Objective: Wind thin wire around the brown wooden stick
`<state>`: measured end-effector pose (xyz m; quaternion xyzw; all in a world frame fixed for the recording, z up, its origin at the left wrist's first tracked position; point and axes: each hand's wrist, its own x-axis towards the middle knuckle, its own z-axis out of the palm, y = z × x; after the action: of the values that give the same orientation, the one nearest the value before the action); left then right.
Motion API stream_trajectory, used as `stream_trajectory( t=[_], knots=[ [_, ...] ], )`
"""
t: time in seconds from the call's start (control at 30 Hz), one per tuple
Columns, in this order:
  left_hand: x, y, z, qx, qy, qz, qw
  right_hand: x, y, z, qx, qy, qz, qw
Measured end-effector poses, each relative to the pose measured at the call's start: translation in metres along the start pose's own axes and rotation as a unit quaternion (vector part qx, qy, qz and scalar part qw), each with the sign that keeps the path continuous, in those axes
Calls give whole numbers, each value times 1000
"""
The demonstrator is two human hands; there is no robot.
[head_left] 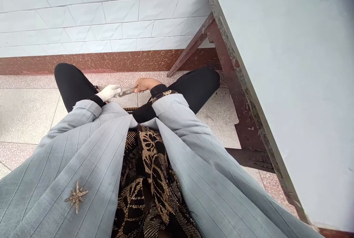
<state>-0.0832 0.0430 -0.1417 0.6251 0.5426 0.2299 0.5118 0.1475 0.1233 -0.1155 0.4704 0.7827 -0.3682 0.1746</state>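
Between the bent knees (69, 85), the right hand (146, 84) grasps one end of a slim tool (128, 92); the gloved left hand (110, 92) meets the other, perhaps to steady it, though its grip I cannot tell.

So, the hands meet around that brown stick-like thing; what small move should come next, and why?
Perhaps the right hand should ease the brown stick-like thing slightly away from the gloved left hand: the right grips one end, while the other end sits at the glove, too small to make out, so a clearer look at it might help.
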Motion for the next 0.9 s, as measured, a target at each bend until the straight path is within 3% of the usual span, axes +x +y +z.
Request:
stream_trajectory(
  t=[0.17, 0.33, 0.43, 0.57, 0.7, 0.77, 0.9],
  knots=[
    [0, 3, -2, -18, 36, -6, 999, -2, 5, -3, 25, -52, -58, 997],
    [1, -2, -6, -47, 25, 11, 999, -6, 8, -8, 106, -114, -94, 983],
    [5, -11, -8, -94, 22, 7, 995, -10, 12, -12, 166, -113, -159, 967],
    [9, -19, -10, -166, 20, 44, 985, -18, 11, -16, 284, -24, -256, 924],
    [7, -17, -8, -143, -25, 15, 989, -22, 2, -14, 411, 75, -274, 866],
    [4, -14, -5, -105, -58, -22, 992, -19, -1, -11, 415, 112, -228, 874],
    [-1, -5, -1, -71, -66, -48, 994, -8, 1, -9, 222, 214, -68, 949]
  ],
)
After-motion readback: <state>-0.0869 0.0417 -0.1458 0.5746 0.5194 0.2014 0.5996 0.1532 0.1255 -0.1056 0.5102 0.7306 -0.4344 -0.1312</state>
